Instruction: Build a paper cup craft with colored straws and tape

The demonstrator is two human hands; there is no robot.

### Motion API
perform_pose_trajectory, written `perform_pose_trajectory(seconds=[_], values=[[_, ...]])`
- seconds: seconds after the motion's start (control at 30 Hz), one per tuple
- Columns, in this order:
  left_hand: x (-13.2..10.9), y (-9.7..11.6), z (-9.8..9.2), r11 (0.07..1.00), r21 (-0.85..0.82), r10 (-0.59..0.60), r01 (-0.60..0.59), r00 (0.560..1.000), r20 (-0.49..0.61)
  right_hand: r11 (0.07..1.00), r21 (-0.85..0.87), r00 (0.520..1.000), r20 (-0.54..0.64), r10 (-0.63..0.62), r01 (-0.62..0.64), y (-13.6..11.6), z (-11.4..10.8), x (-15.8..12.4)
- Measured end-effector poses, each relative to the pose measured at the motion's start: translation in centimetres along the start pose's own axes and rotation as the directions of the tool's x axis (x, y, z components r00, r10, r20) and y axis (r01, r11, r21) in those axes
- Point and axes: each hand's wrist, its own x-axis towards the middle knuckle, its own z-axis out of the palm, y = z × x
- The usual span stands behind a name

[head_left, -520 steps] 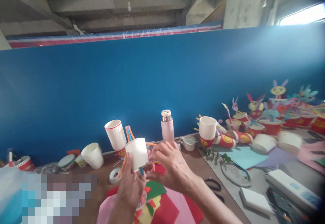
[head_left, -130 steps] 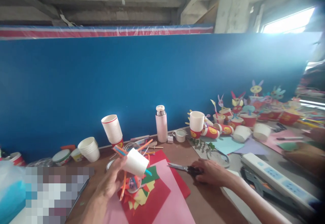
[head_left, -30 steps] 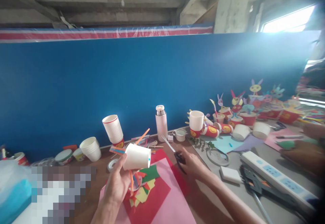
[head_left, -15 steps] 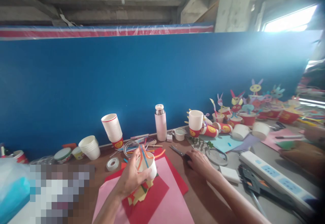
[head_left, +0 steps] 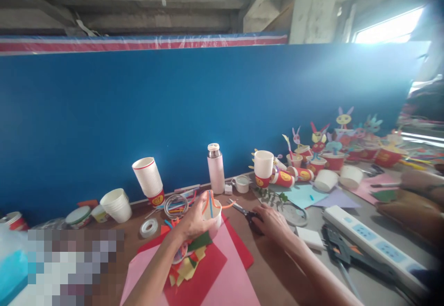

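My left hand (head_left: 192,222) is closed round a white paper cup (head_left: 214,212) with orange and blue strips sticking out of its top; the cup stands upright over the red paper. My right hand (head_left: 271,220) lies on the brown table with its fingers on the black handles of a pair of scissors (head_left: 243,210), blades pointing left toward the cup. Beneath the cup lies a pile of red, pink, green and yellow paper sheets (head_left: 208,273).
A pink flask (head_left: 215,169), stacks of white cups (head_left: 147,178), a tape roll (head_left: 148,227) and a wire coil (head_left: 175,204) stand behind. Decorated red cups (head_left: 312,158) crowd the right. A white power strip (head_left: 371,246) lies near the right edge. Another person's arm (head_left: 416,185) rests far right.
My left hand turned the cup from sideways to upright and brought it down to the paper. My right hand lowered the scissors onto the table.
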Motion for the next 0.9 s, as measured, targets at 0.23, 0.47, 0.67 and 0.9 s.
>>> perform_pose_trajectory(seconds=[0.23, 0.47, 0.67, 0.9], values=[[2.6, -1.5, 0.7, 0.958, 0.258, 0.080, -0.127, 0.979, 0.187, 1.000, 0.025, 1.000, -0.023, -0.001, 0.001, 0.5, 0.2, -0.2], [3.3, -2.1, 0.1, 0.909, 0.371, 0.104, -0.187, 0.967, 0.233, 0.999, 0.033, 0.999, -0.036, 0.001, 0.001, 0.8, 0.1, -0.2], [2.9, -1.7, -0.6, 0.883, 0.428, 0.100, -0.195, 0.967, 0.234, 0.999, 0.040, 0.999, -0.049, 0.000, 0.002, 0.9, 0.4, -0.1], [3.1, -1.8, -2.9, 0.791, 0.574, 0.075, -0.213, 0.964, 0.254, 0.999, 0.042, 0.997, -0.081, -0.008, 0.012, 0.8, -0.2, -0.1]])
